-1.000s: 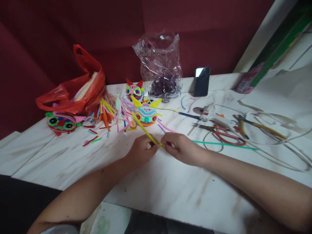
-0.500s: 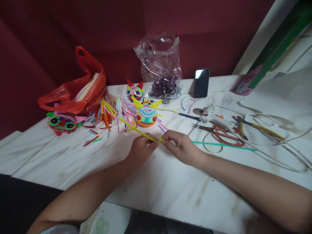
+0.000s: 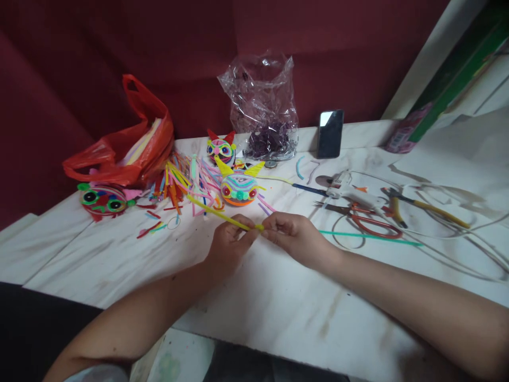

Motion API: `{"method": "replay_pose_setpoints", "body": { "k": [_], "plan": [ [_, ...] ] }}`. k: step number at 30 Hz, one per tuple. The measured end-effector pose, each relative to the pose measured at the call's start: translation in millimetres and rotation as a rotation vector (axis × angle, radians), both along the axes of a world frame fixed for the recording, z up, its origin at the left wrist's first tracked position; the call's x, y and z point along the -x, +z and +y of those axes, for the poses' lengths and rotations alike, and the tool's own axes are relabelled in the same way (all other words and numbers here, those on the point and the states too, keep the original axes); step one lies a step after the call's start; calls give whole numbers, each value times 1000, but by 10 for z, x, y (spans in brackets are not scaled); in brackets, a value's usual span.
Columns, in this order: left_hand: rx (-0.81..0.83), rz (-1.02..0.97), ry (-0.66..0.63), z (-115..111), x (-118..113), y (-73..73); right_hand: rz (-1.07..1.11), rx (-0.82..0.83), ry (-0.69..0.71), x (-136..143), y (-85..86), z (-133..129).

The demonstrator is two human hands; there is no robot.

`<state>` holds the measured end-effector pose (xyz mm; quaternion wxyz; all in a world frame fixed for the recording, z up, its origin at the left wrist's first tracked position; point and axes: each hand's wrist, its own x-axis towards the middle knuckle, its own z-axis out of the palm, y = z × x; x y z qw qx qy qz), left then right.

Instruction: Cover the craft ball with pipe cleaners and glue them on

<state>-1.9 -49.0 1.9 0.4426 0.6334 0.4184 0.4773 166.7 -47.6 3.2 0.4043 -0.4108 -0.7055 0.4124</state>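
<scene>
A yellow pipe cleaner [image 3: 217, 212] runs up and left out of my left hand [image 3: 233, 241], which pinches it. Its near end is a small coiled lump at my fingertips. My right hand [image 3: 292, 236] is closed on that same end, thumb and forefinger pressed together. Just beyond my hands sits a striped animal head [image 3: 238, 188] with yellow horns and red eyes, built from pipe cleaners. A green pipe cleaner [image 3: 369, 237] lies on the table, passing behind my right wrist.
At right lie a hot glue gun [image 3: 350, 191], red-handled scissors [image 3: 374, 220], pliers [image 3: 433, 212] and looping cord. A phone [image 3: 330, 134] leans at the back beside a clear plastic bag [image 3: 266, 106]. Leftward are a red bag [image 3: 119, 143], two more heads and several loose pipe cleaners [image 3: 175, 185].
The yellow pipe cleaner's far end has swung slightly left, and its near end looks more tightly coiled. My hands have shifted slightly left, still together.
</scene>
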Motion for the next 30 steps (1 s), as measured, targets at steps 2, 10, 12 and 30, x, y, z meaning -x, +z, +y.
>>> {"method": "replay_pose_setpoints", "body": {
  "k": [2,10,12,30],
  "plan": [
    [15,-27,13,-15,-16,-25,80,31,-14,35,-37,-25],
    [42,223,-28,65,17,-11,-191,-211,29,-50,48,19],
    [-1,325,-43,77,22,5,-285,-288,95,-84,68,40],
    [93,116,-5,46,-10,-98,-33,-85,-80,43,-31,-35]
  ]
}}
